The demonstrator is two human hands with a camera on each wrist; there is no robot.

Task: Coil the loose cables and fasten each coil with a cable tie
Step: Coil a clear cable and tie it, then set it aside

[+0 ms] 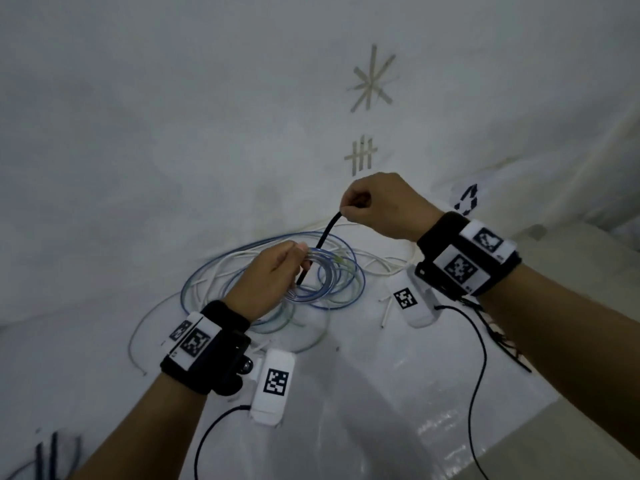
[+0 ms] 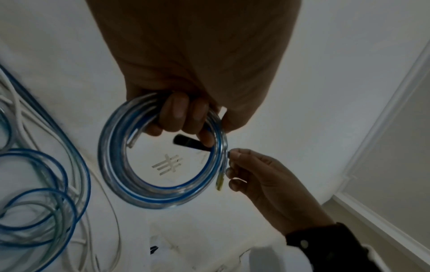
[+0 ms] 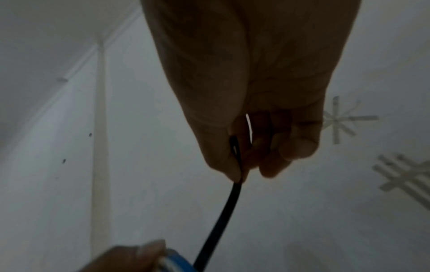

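at the near left edge a few dark and blue cable ends [image 1: 52, 452] lie on the white table [image 1: 138, 168], apart from the work. moving right, loose blue and white cables [image 1: 207, 289] sprawl in wide loops on the table. over them the left hand [image 1: 266, 282] holds a small clear-and-blue coil [image 2: 163, 184] lifted off the surface, its fingers [image 2: 177, 112] curled through the ring and gripping the bunched strands at the top. a black cable tie [image 1: 320, 244] runs up and to the right from that bunch, and its short end [image 2: 186, 142] pokes into the ring beside the left fingertips. further right and farther away, the right hand [image 1: 381, 206] pinches the tie's long end between thumb and curled fingers, drawn taut. beyond it are tape marks [image 1: 362, 155] on the table. this looks like the fastening step for this coil. whether the tail is already through the tie's head is hidden behind the fingers. next, the tie likely needs pulling snug while the left hand keeps the turns together, then the sprawled cables wait their turn.
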